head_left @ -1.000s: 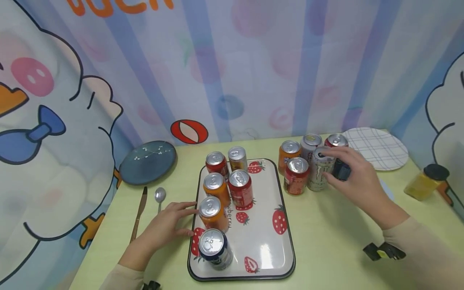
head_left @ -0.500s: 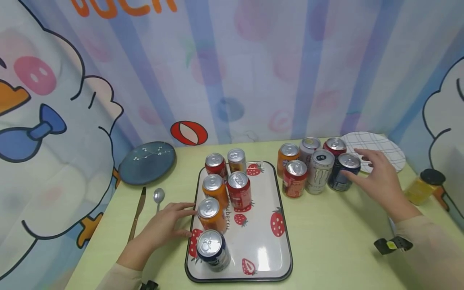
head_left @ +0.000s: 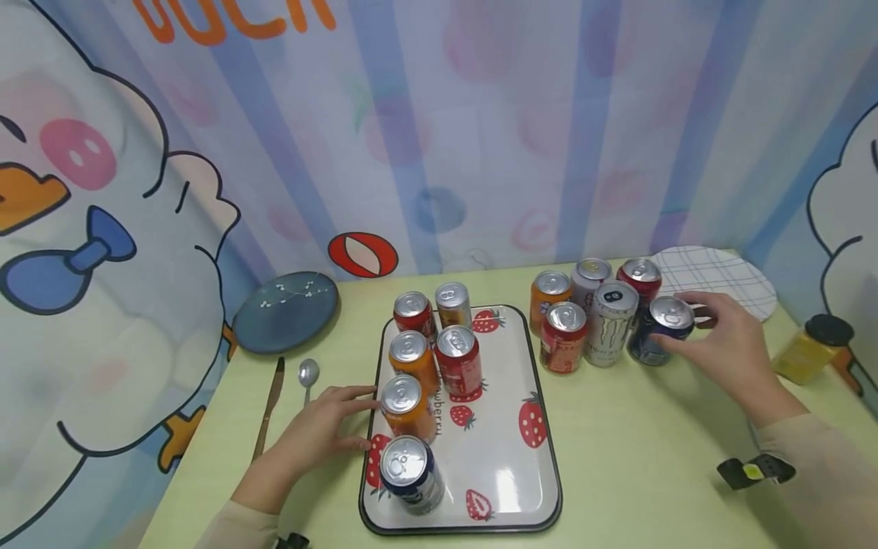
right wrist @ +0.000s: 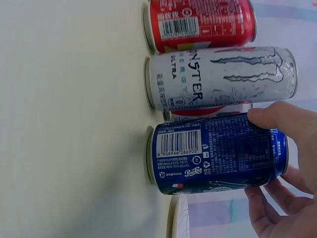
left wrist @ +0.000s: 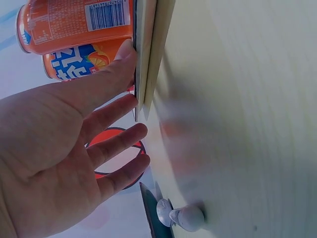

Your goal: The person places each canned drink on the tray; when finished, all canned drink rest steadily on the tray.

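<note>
In the head view my right hand holds a blue Pepsi can near its top. The right wrist view shows the thumb on one side of this blue can and fingertips on the other. A white Monster can stands just left of it. My left hand is at the left edge of a strawberry-patterned tray, fingers loosely extended. In the left wrist view its thumb lies against the tray's side, near the orange cans.
The tray bears a dark blue can, orange cans and red cans. More cans, including a red one, cluster right of it. Also around are a dark plate, knife, spoon, checked plate and yellow jar.
My right hand has left the white Monster can, moved right and taken hold of the blue Pepsi can, which has shifted slightly right. The left hand stays at the tray's edge.
</note>
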A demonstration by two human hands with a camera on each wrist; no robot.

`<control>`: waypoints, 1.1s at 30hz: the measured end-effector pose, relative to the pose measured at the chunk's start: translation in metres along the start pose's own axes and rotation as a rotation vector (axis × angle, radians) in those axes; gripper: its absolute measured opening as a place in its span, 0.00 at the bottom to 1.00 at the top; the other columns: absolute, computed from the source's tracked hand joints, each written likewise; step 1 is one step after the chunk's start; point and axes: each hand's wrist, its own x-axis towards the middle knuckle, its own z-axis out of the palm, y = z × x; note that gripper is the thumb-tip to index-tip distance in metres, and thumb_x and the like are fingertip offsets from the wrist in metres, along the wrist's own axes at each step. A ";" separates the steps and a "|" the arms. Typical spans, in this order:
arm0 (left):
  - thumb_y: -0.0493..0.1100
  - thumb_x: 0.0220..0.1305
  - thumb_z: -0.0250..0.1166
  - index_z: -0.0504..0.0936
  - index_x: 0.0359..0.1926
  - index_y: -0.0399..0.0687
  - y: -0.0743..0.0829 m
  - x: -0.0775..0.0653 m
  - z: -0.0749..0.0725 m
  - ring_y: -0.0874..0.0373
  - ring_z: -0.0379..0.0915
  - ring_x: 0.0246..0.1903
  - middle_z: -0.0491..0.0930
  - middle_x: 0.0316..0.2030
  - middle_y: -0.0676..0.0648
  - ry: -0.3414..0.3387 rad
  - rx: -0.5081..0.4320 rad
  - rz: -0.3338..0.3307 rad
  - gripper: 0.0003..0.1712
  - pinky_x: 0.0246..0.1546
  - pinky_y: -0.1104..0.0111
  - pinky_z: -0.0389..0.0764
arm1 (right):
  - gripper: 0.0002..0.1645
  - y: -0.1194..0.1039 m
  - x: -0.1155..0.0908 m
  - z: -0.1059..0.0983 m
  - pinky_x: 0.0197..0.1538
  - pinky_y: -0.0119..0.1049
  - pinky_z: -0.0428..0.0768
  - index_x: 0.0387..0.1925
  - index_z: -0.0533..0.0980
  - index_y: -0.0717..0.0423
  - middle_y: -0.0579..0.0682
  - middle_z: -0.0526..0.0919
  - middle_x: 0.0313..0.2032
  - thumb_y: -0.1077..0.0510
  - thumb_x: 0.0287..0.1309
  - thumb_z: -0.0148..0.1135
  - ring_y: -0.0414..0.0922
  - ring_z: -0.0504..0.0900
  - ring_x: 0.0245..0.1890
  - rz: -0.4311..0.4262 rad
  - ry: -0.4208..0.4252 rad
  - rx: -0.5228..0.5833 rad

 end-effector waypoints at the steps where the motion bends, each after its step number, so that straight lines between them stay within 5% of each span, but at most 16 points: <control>1: 0.50 0.50 0.82 0.84 0.62 0.58 0.001 0.000 0.000 0.44 0.69 0.69 0.75 0.70 0.48 0.000 0.001 -0.002 0.36 0.68 0.44 0.74 | 0.43 -0.002 -0.003 -0.002 0.37 0.28 0.72 0.61 0.76 0.60 0.66 0.81 0.55 0.49 0.45 0.85 0.62 0.82 0.48 0.014 -0.009 -0.002; 6: 0.51 0.50 0.82 0.84 0.63 0.59 0.000 -0.001 -0.001 0.43 0.68 0.70 0.74 0.71 0.49 -0.006 -0.002 -0.019 0.36 0.68 0.43 0.74 | 0.45 -0.018 -0.026 -0.009 0.37 0.29 0.72 0.61 0.76 0.59 0.64 0.81 0.53 0.49 0.43 0.86 0.59 0.80 0.46 0.017 -0.041 0.009; 12: 0.50 0.50 0.82 0.84 0.62 0.58 -0.001 -0.003 -0.002 0.43 0.68 0.70 0.74 0.71 0.48 -0.007 -0.002 -0.020 0.35 0.69 0.43 0.74 | 0.42 -0.050 -0.051 -0.010 0.37 0.21 0.72 0.56 0.80 0.52 0.50 0.82 0.48 0.54 0.35 0.90 0.30 0.75 0.39 -0.113 -0.019 0.085; 15: 0.50 0.51 0.82 0.84 0.62 0.59 -0.001 -0.001 -0.002 0.43 0.68 0.70 0.74 0.71 0.48 -0.014 0.004 -0.018 0.35 0.69 0.44 0.74 | 0.41 -0.068 -0.059 -0.003 0.41 0.17 0.72 0.53 0.81 0.51 0.44 0.83 0.47 0.58 0.31 0.90 0.24 0.73 0.38 -0.221 -0.004 0.131; 22: 0.51 0.51 0.82 0.84 0.63 0.60 0.000 0.003 0.000 0.44 0.67 0.71 0.74 0.71 0.49 -0.022 0.010 -0.032 0.36 0.69 0.44 0.73 | 0.43 -0.109 -0.061 0.025 0.46 0.19 0.76 0.53 0.81 0.50 0.42 0.85 0.50 0.62 0.27 0.91 0.29 0.77 0.44 -0.396 -0.048 0.234; 33: 0.51 0.51 0.82 0.84 0.63 0.59 0.004 0.002 -0.001 0.43 0.68 0.71 0.74 0.71 0.48 -0.020 0.018 -0.039 0.36 0.69 0.43 0.73 | 0.40 -0.165 -0.062 0.091 0.46 0.34 0.85 0.53 0.80 0.47 0.42 0.84 0.53 0.53 0.34 0.89 0.38 0.81 0.49 -0.432 -0.266 0.335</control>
